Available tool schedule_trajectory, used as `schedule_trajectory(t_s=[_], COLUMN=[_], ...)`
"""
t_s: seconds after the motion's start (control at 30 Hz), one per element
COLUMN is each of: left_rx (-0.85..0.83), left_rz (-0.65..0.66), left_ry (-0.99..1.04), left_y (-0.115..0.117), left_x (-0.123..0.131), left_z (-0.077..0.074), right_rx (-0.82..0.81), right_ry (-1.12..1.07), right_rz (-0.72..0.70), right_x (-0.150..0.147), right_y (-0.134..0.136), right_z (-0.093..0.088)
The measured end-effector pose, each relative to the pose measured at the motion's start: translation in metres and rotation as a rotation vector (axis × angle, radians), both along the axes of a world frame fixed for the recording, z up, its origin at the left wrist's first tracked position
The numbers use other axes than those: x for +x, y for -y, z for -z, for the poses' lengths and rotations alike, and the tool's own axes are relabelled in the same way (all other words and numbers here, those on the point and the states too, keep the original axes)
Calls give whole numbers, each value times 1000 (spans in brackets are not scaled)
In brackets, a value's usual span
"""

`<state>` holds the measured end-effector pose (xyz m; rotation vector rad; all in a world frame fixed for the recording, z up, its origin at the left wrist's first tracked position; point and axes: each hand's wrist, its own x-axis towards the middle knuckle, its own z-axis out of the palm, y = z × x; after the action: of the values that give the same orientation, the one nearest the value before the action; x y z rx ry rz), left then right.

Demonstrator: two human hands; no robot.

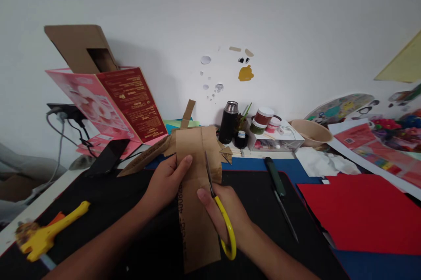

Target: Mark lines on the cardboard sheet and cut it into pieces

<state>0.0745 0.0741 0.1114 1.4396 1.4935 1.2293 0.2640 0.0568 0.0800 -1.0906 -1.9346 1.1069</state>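
Against white wall (pixel 164 17), above black mat (pixel 259 196): pinching cardboard piece (pixel 192 183) with fingers of left hand (pixel 169 179); gripping yellow-handled scissors (pixel 226 218), blade (pixel 208 170) along cardboard piece, with right hand (pixel 230 210). Likely mid-cut, lengthwise. For next snip: steady cardboard piece, keep left hand clear of blade.

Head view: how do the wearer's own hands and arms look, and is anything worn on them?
The left hand and right hand are ungloved. Both forearms are bare, with no sleeve, watch or bracelet showing. Rings can't be ruled out: some fingers are hidden.
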Motion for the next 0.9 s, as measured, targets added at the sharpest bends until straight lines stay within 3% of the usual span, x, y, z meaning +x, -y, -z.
schedule_trajectory(t_s=[0.9], left_rx=[-22], left_rz=[7], left_ry=[37], left_y=[-3], left_x=[0], left_z=[5], right_rx=[-74], right_ry=[-22], right_rz=[14], right_x=[-4], right_y=[3], right_z=[0])
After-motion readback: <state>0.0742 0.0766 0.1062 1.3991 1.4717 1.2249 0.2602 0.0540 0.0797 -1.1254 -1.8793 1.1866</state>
